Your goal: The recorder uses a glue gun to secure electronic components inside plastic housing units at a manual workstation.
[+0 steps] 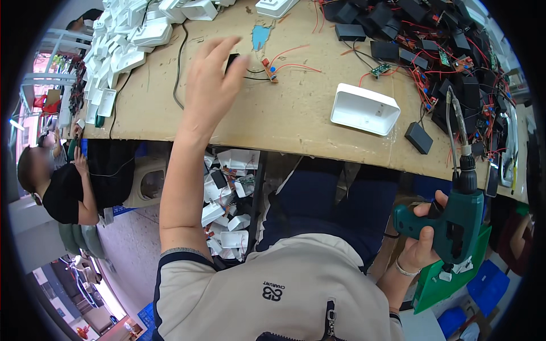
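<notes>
My left hand [211,85] is over the table with its fingers stretched apart. Just beyond its thumb and forefinger, a small black box [232,60] shows in part; the rest is hidden by the hand. Beside it lies an orange circuit board [269,70] with blue parts and red wires. My right hand [420,241] grips a green power drill [463,221] at the table's near right edge. The drill has a black chuck, and long metal rods rise from its front. An open white plastic case [365,109] sits on the table between my hands, with a black block [418,138] to its right.
White cases [128,45] are heaped at the far left, black blocks with boards and wires [432,57] at the right. Below the table stands a bin of white cases and boards [230,199]. A green tray [443,284] is near my right arm; another person [65,190] sits left.
</notes>
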`<state>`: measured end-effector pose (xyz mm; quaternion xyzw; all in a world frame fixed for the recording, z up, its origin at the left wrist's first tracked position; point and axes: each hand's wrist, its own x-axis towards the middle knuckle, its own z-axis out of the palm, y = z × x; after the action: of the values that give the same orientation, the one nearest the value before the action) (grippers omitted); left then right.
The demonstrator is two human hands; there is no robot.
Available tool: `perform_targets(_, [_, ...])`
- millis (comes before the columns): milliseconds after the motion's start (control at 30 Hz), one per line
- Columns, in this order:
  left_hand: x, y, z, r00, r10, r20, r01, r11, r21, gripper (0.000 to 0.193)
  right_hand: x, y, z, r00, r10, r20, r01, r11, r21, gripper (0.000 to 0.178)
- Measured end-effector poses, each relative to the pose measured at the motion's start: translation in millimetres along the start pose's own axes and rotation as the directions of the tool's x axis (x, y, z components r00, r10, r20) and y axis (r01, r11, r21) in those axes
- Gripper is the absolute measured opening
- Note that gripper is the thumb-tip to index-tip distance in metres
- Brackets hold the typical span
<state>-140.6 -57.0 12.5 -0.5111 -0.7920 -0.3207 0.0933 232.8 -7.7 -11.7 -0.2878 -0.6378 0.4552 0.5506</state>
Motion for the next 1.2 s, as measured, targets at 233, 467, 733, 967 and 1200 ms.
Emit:
perform_targets(233, [31,20,36,0.93,0.223,0.291,-0.236,0.972,0.011,0.04,0,-5,12,1.0,0.024,0.008,-0.024,1.0,-0.006,0.061])
perform_targets(467, [50,21,41,0.71,0.033,0.703,0.087,0.987,-0.134,0.021,4,-3,26,0.989,0.133,-0.061,-0.126,0.985,0.116,0.064])
perform_targets(733, [3,45,20,0.791,0.179,0.585,0.157,0.865,-0.477,0.01,21,12,54,0.951,0.305,0.051,-0.301,0.878,0.371,0.066])
perform_targets(967, [-42,92,45,0.876,0.447,0.184,-0.248,0.742,-0.623,0.014,38,26,74,0.936,0.349,0.054,-0.34,0.849,0.405,0.066])
perform_targets(1200, [-52,111,61,0.932,0.338,0.132,-0.207,0.795,-0.57,0.013,44,33,76,0.928,0.368,0.056,-0.355,0.832,0.426,0.064])
